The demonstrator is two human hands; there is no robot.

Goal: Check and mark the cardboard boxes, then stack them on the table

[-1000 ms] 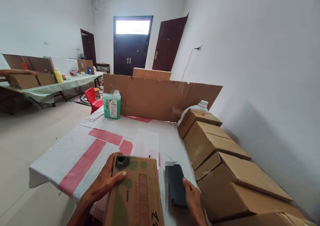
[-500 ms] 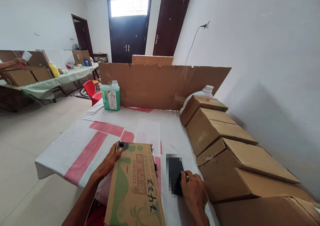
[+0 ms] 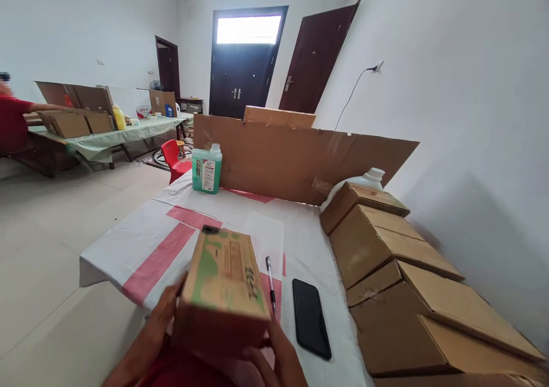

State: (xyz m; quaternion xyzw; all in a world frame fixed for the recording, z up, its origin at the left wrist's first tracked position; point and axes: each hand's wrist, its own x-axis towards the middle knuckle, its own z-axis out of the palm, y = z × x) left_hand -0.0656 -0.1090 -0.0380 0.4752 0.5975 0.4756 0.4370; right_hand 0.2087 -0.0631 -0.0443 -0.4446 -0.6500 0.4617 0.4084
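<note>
A brown cardboard box with green print is lifted off the table's near edge, tilted toward me. My left hand grips its left side. My right hand holds its lower right corner from beneath. A black phone lies flat on the white and red table cover, just right of the box. A pen rests between box and phone.
Several closed cardboard boxes line the right side by the wall. A cardboard sheet stands at the table's far end, with a green bottle and a white jug. A person in red works at a far table.
My right hand left the phone and moved under the box. Both hands have raised the box off the table and pulled it toward me. The phone stays flat.
</note>
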